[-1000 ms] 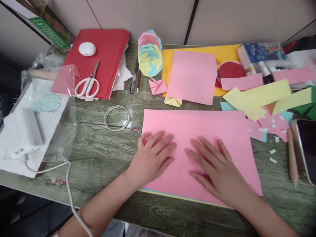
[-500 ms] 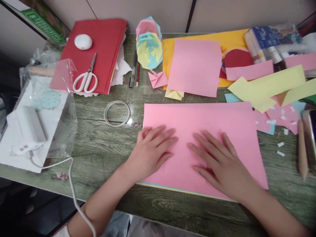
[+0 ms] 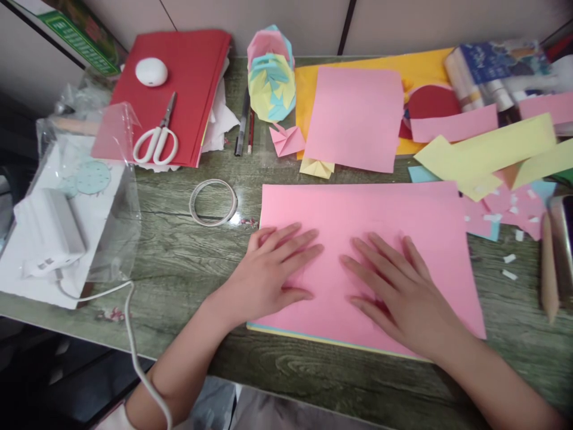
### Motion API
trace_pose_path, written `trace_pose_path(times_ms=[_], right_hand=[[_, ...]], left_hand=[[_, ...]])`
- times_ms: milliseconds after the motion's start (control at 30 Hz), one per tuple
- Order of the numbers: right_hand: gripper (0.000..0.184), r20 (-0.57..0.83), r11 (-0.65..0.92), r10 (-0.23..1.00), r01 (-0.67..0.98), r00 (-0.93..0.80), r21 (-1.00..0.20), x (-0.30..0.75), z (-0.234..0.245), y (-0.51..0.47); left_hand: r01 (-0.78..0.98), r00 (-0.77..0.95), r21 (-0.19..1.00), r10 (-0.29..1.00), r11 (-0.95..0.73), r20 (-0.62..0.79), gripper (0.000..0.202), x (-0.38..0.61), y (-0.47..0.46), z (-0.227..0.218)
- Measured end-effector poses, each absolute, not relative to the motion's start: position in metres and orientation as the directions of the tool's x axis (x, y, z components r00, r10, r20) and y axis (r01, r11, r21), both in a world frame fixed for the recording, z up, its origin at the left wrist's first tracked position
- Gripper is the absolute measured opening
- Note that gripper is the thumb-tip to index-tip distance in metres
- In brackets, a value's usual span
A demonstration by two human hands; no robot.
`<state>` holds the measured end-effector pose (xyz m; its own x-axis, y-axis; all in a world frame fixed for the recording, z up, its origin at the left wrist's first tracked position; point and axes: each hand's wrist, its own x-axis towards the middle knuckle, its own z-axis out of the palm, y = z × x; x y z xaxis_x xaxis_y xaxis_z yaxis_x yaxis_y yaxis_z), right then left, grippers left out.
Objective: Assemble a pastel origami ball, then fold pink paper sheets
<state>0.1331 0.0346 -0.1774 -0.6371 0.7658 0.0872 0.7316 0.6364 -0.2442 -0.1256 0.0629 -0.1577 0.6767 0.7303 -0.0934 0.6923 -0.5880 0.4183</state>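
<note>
Left thumb (image 3: 295,296) farther out, sheet (image 3: 358,209) crosswise

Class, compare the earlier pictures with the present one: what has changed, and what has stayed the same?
The left hand's thumb has spread away from its fingers, toward the person's side of the desk. Nothing was taken hold of or let go. The right hand, large pink sheet, scissors and ring stayed put; they only appear higher because the view shifted.

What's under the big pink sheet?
Blue paper and yellow paper peek out along the near edge of the big pink sheet. Everything farther in is covered; the number of layers can't be told.
</note>
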Motion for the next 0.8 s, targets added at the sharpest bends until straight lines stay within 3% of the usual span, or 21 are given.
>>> trace_pose_path(times_ms=[800], right_hand=[[0.054, 0.063, 0.628, 0.77, 0.735, -0.636, -0.256, 0.1334, -0.1779, 0.0348]], left_hand=[[0.693, 0.676, 0.425, 0.73, -0.583, -0.1, 0.067, -0.126, 0.0622, -0.1567]])
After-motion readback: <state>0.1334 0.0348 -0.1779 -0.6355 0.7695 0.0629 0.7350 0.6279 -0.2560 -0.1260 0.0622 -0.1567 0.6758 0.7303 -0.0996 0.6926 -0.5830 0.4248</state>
